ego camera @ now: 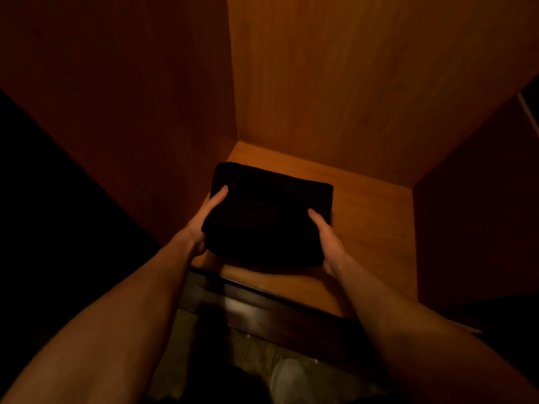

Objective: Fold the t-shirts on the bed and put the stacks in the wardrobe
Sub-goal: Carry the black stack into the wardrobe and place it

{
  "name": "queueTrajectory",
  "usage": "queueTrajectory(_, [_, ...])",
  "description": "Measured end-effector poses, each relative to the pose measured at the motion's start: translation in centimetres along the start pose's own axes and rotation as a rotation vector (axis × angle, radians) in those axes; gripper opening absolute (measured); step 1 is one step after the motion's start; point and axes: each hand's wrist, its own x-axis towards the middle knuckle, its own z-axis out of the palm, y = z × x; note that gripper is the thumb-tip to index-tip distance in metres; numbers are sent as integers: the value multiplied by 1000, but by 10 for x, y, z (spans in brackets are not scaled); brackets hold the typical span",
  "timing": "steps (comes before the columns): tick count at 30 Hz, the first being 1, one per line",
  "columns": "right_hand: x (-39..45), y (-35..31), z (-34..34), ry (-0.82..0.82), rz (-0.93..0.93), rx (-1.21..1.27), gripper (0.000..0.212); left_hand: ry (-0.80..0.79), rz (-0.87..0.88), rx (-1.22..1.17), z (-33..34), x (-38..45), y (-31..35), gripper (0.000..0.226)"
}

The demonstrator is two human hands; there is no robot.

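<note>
Stack: dark folded t-shirts [268,220], inside the wardrobe, over the shelf [370,228], near its left wall; contact with the shelf cannot be determined.
Left hand [204,220]: grips the stack's left side, thumb laid on top.
Right hand [329,240]: grips the stack's right side, thumb on top.
Wardrobe [335,83]: orange-brown wood panels, dim lighting.
</note>
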Motion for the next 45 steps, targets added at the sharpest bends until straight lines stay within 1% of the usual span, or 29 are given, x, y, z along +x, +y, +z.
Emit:
queueTrajectory(3, [17,8,3,-61,-3,6,96,32,-22,-7,-12,20,-12,62])
queueTrajectory(5, [29,15,1,-100,15,12,70,38,-27,-15,-17,29,-20,55])
queueTrajectory(6, [34,20,-1,-119,27,9,62,27,-27,-31,-19,32,-25,50])
queueTrajectory(8, [40,25,-6,-129,41,-2,61,7,-12,-60,-22,35,-30,44])
queueTrajectory(10, [42,27,-10,-95,28,-53,68,16,11,-53,-25,34,-29,45])
queueTrajectory(12, [39,26,-14,-60,29,-107,74,21,15,-10,-29,30,-32,53])
queueTrajectory(13, [36,26,-16,-53,30,-132,78,54,9,10,-33,27,-35,62])
queueTrajectory(14, [33,27,-16,-58,19,-153,84,136,22,39,-37,23,-38,74])
queueTrajectory(16, [26,26,-14,-53,-46,-217,91,430,141,127,-40,16,-41,85])
queueTrajectory(18, [20,23,-11,58,-165,-327,98,654,349,360,-34,8,-39,70])
queueTrajectory(19, [17,19,-11,150,-269,-468,98,700,486,572,-28,7,-37,64])
queueTrajectory(20, [10,12,-9,240,-396,-643,93,684,652,809,-19,8,-33,61])
queueTrajectory(21, [4,6,-6,323,-539,-802,86,616,797,1038,-11,11,-32,60])
queueTrajectory(22, [-1,-1,0,370,-689,-921,80,532,881,1239,-2,16,-30,63])
queueTrajectory(23, [-6,-10,8,369,-791,-1023,76,459,873,1407,1,24,-30,68])
queueTrajectory(25, [-7,-16,22,304,-822,-1220,72,360,654,1626,5,38,-30,83])
queueTrajectory(26, [-7,-14,26,263,-762,-1320,72,334,517,1650,1,44,-35,90])
queueTrajectory(28, [-1,-2,27,207,-591,-1443,77,328,381,1556,-13,48,-51,96])
queueTrajectory(30, [4,9,20,183,-495,-1456,85,289,393,1434,-26,51,-65,93])
queueTrajectory(32, [9,12,21,179,-504,-1428,90,256,429,1379,-35,53,-70,90])
queueTrajectory(34, [11,12,25,185,-493,-1427,90,246,429,1393,-38,56,-68,90])
queueTrajectory(36, [8,14,25,187,-473,-1432,89,262,420,1501,-35,53,-67,88])
queueTrajectory(37, [5,16,24,203,-489,-1448,90,321,465,1571,-31,49,-67,86])
queueTrajectory(38, [2,16,24,239,-573,-1483,90,393,577,1621,-26,44,-67,81])
queueTrajectory(39, [-2,15,23,281,-710,-1528,86,442,743,1631,-19,38,-68,73])
queueTrajectory(41, [-5,12,24,305,-1017,-1631,65,389,1010,1633,-3,32,-81,60])
queueTrajectory(42, [-5,12,25,296,-1107,-1676,56,323,1024,1660,5,30,-90,56])
queueTrajectory(43, [-5,12,27,284,-1117,-1716,52,287,988,1689,10,29,-97,52])
queueTrajectory(45, [-7,16,30,251,-961,-1738,56,296,888,1728,12,31,-106,48])
